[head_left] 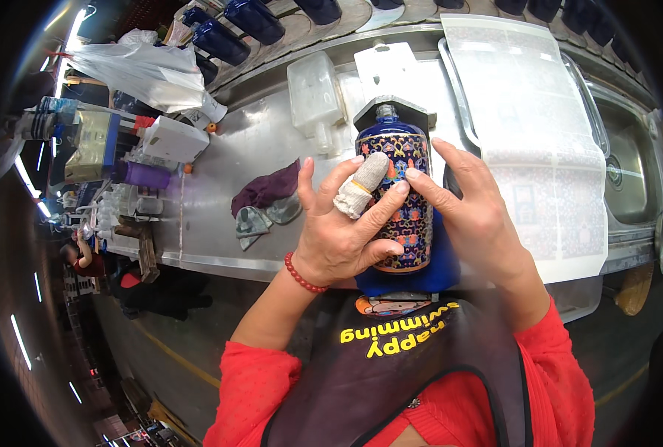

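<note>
A dark blue bottle [396,257] with a colourful floral pattern lies in front of me, its neck pointing away, by a dark metal holder [421,117]. My left hand [339,223] rests on the left part of its patterned face, fingers spread. One of its fingers wears a grey-white fabric cover [362,185] with a yellow band. On the other side, my right hand [476,208] has its thumb on the pattern and its index finger stretched along the bottle's edge. Under the bottle's near end is a blue surface [441,257].
To the right, large translucent patterned sheets [547,97] cover a tray beside a metal sink [633,175]. A clear plastic container [315,93] stands behind my left hand, and a purple cloth [268,186] lies left. Blue bottles [253,21] line the back. Another person [85,257] is far left.
</note>
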Action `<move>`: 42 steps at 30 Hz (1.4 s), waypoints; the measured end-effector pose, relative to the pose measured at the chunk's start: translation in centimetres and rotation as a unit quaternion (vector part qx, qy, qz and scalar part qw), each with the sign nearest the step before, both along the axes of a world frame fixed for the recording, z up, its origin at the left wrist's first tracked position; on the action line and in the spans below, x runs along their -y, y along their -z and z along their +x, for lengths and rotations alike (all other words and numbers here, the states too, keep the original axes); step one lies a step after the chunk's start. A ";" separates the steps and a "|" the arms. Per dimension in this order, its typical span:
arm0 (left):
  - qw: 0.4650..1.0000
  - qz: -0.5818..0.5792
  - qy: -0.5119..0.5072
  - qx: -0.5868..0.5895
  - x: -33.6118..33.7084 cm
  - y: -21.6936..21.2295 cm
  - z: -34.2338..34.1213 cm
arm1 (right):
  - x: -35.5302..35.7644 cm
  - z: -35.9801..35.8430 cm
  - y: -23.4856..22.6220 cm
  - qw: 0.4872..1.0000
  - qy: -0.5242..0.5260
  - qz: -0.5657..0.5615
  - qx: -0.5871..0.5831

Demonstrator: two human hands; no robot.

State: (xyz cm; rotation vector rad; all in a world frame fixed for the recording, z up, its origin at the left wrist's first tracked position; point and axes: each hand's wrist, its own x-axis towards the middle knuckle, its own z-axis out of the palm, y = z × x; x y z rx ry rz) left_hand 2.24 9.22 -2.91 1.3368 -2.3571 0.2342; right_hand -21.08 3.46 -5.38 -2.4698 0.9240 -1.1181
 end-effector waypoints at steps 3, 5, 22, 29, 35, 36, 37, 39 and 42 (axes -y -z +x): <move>1.000 0.003 0.002 -0.009 0.0 0.0 0.0 | 0.3 0.2 -0.6 1.000 0.001 0.001 -0.009; 1.000 0.007 0.001 -0.023 0.0 0.0 -0.1 | 0.4 0.5 -0.8 1.000 0.011 0.003 -0.014; 0.999 0.006 0.008 -0.038 0.2 0.4 0.0 | 1.6 0.7 -1.0 0.999 -0.006 -0.047 -0.008; 0.999 0.005 0.009 -0.048 0.2 0.4 -0.1 | 1.3 0.1 -1.1 0.992 0.020 -0.011 0.128; 0.997 0.006 0.017 -0.076 -0.1 0.7 0.3 | 2.4 -0.1 -3.1 0.987 -0.074 0.093 0.105; 0.996 0.010 0.016 -0.091 -0.2 0.8 0.3 | 2.7 0.3 -3.2 0.987 -0.052 0.087 0.126; 0.994 0.013 0.015 -0.106 -0.2 0.9 0.4 | 2.9 0.4 -3.4 0.991 -0.043 0.026 0.120; 0.989 0.014 0.012 -0.145 0.0 1.0 0.7 | 2.8 0.6 -3.4 0.994 -0.020 -0.083 0.073; 0.985 -0.001 0.019 -0.172 0.9 1.2 1.1 | 1.5 -0.1 -2.9 0.983 -0.161 -0.075 0.037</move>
